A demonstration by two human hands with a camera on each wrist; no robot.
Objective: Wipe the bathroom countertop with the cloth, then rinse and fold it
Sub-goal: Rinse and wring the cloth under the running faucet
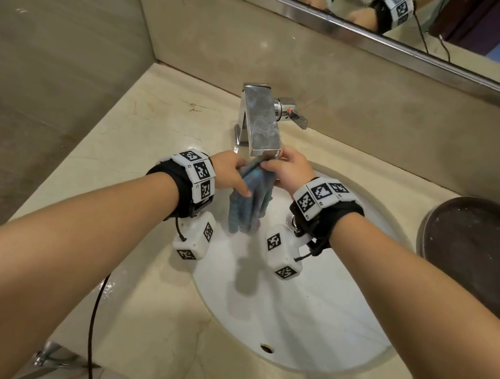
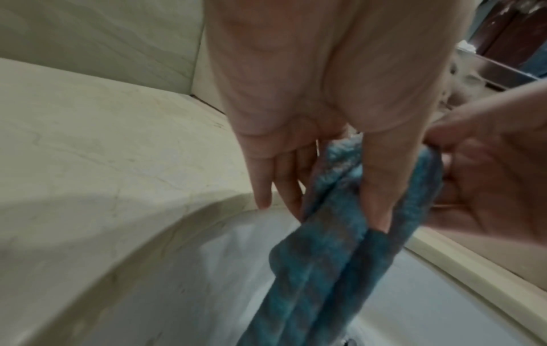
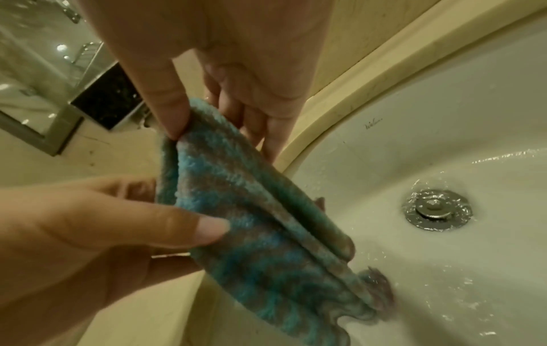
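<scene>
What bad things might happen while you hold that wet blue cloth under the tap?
The cloth is only pinched at its top edge by the left hand and right hand, so a slipping grip might drop it into the sink. Its lower end hangs close to the drain, where it might block the water. Water is already spattering the basin, so it may splash onto the countertop.

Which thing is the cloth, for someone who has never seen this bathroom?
Find the white round sink set in the marble countertop, then the steel tap at its back. Just under the spout, the left hand and right hand pinch the cloth, which hangs into the basin: the only blue, fuzzy, striped thing there.
</scene>
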